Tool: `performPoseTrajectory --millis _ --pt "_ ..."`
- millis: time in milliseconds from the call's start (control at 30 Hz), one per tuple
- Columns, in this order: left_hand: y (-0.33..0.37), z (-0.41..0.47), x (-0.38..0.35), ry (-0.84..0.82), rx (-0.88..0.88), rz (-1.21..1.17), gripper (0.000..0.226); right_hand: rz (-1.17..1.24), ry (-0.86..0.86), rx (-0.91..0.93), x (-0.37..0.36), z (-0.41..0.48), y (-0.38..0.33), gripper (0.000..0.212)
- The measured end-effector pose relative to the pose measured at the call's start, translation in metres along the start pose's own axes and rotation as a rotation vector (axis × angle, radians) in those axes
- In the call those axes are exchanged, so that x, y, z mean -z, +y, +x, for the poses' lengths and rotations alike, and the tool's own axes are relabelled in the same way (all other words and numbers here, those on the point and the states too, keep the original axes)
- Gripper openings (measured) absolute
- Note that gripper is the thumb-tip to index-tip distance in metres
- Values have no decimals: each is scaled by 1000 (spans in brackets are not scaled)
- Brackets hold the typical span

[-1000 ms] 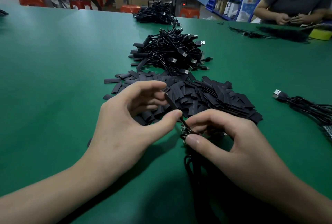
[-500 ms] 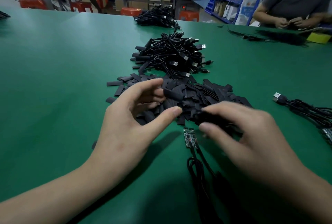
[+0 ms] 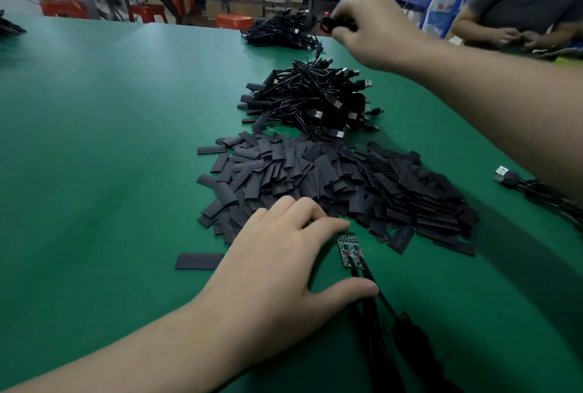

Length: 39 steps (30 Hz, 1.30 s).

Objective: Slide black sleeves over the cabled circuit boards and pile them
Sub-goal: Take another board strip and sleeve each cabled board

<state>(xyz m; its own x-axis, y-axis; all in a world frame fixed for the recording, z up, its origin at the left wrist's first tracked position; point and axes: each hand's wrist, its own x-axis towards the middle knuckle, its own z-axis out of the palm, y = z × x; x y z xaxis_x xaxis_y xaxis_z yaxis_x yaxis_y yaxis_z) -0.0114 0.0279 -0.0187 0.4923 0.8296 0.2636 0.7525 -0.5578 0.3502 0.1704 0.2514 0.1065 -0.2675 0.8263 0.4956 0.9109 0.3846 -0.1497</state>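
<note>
Two narrow circuit boards (image 3: 350,249) lie side by side on the green table (image 3: 94,146), just below the middle of the frame. They are dark and flat, dotted with tiny parts, with a row of metal pins at the upper end. Thin black cables (image 3: 373,342) run from them toward the bottom edge.

The left hand (image 3: 277,269) rests beside them, fingers loosely bent and spread, gripping nothing. Its forefinger tip is by the pins and its thumb lies on the cables.

Above it spreads a heap of sleeves (image 3: 331,178): flat, matte black, oblong strips. A lone sleeve (image 3: 198,261) lies to the left.

Higher up sits a tangled pile (image 3: 315,99) of glossy cables with metal plugs.

At upper centre the right hand (image 3: 375,26) pinches a small black bundle (image 3: 334,25), perhaps a coiled cable but too blurred to tell, beside a farther pile (image 3: 277,33).
</note>
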Motion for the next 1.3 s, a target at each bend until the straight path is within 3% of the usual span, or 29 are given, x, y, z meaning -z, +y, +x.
performPoseTrajectory --millis 200,333,400,500,667,867,1000,1300 --pt "-2 1 1 -31 12 -30 81 -163 -198 -18 -38 41 -2 31" --pt "-3 2 0 30 -6 -126 54 -211 -112 20 -36 20 -13 41" --pt "-1 1 0 85 24 -220 40 -111 -15 88 -23 -17 -23 38" --pt "2 3 -1 140 107 -526 19 143 -7 128 -2 -101 -40 29" --pt "0 8 3 124 224 -918 21 556 -253 -127 18 -226 -54 34" --pt "3 1 11 180 229 -956 27 864 -293 -262 8 -260 -67 9" --pt "5 1 14 154 276 -1104 31 1030 -276 -312 6 -260 -71 9" --pt "8 3 15 141 291 -1118 17 1110 -264 -347 6 -261 -68 15"
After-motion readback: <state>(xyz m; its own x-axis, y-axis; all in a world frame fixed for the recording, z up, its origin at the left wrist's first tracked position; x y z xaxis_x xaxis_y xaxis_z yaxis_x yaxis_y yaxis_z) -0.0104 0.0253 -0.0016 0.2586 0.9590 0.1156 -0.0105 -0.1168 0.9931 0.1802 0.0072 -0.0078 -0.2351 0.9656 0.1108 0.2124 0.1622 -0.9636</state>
